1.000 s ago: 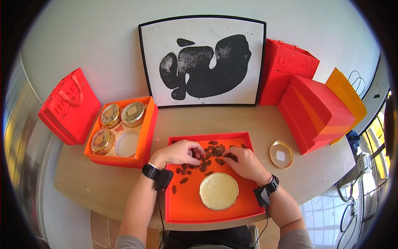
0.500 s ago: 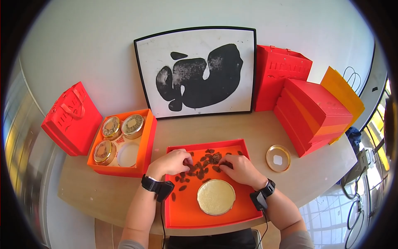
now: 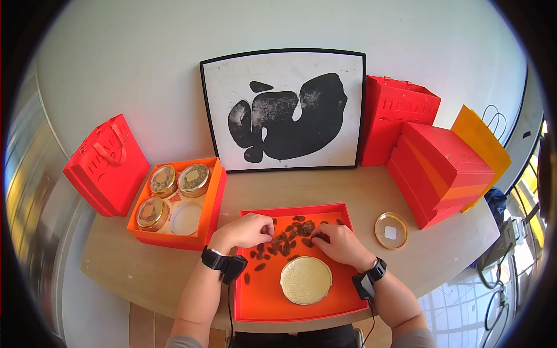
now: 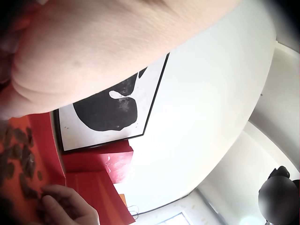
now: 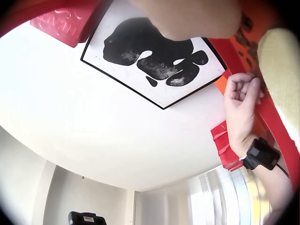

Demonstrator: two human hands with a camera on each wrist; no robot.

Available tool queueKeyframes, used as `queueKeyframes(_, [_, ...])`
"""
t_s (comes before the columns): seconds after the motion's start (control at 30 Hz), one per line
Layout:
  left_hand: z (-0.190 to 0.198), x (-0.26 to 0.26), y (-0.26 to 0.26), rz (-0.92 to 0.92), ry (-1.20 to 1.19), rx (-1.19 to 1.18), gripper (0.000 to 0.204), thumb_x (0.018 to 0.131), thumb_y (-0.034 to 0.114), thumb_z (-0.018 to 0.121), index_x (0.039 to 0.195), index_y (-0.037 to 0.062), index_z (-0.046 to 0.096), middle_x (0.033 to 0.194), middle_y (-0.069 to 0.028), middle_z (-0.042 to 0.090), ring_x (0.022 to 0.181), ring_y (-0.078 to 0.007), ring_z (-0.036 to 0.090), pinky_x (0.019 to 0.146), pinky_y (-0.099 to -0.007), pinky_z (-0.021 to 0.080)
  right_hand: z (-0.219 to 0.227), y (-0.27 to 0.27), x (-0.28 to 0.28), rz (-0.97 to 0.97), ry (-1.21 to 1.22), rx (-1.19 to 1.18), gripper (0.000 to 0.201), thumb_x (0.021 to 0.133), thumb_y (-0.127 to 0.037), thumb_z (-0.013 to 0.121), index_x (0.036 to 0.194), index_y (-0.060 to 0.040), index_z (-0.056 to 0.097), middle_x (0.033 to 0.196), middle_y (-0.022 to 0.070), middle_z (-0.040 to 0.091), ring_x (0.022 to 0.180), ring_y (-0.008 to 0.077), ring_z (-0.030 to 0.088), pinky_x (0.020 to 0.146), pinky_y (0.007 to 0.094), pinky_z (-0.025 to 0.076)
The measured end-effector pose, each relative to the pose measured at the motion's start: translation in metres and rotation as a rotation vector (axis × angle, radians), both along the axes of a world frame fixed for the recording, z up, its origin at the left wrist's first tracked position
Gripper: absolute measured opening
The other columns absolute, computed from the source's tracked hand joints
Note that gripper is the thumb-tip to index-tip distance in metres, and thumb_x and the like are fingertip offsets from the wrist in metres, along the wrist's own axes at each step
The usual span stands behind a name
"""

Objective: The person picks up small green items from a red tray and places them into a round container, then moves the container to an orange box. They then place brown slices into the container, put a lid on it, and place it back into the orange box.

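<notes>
Dark brown dried pieces lie scattered over the back half of a shallow red-orange box lid. My left hand hovers over the left of the scatter with its fingers curled; no piece shows in it. In the right wrist view, that left hand has its thumb laid along the bent fingers. My right hand pinches a dark dried piece between thumb and forefinger, beside a larger dark clump. Those pinching fingers also show in the left wrist view. A round gold-topped tin stands before both hands.
At the left, an orange box holds three gold-rimmed jars and one vacant round slot. A gold-rimmed clear lid lies right of the red lid. Red bags, stacked red boxes and a framed picture stand around the back.
My left hand drew left from the middle of the pieces, then came slightly back toward them. The right hand stays near the clump. The head view has shifted.
</notes>
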State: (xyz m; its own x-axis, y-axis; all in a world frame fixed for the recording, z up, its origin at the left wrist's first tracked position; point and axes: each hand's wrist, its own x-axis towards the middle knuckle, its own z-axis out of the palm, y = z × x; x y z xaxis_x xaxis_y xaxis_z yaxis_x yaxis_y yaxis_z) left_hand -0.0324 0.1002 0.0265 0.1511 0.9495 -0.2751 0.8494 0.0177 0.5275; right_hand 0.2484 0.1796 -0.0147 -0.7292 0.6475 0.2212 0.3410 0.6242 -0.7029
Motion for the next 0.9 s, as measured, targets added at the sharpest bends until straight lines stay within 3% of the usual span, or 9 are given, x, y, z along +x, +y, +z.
queueKeyframes(0.3, [0.004,0.008,-0.003,-0.073,-0.065,0.077,0.021,0.093,0.014,0.067,0.107,0.0015,0.075,0.097,-0.0122,0.075,0.090,-0.0249,0.072,0.082,-0.0366,0.055,0.001,0.000,0.000,-0.006,-0.032,-0.007,0.018,0.093,-0.015,0.067,0.105,-0.0026,0.073,0.093,0.0167,0.075,0.084,0.0331,0.073,0.078,0.0410,0.057])
queueKeyframes(0.9, [0.000,0.010,-0.002,-0.083,-0.082,0.109,0.011,0.088,0.007,0.068,0.095,-0.0009,0.072,0.096,-0.0104,0.068,0.085,-0.0216,0.068,0.077,-0.0350,0.055,0.001,0.001,-0.001,-0.005,-0.031,0.007,0.019,0.092,-0.014,0.070,0.105,-0.0013,0.073,0.091,0.0171,0.075,0.083,0.0307,0.073,0.075,0.0380,0.058])
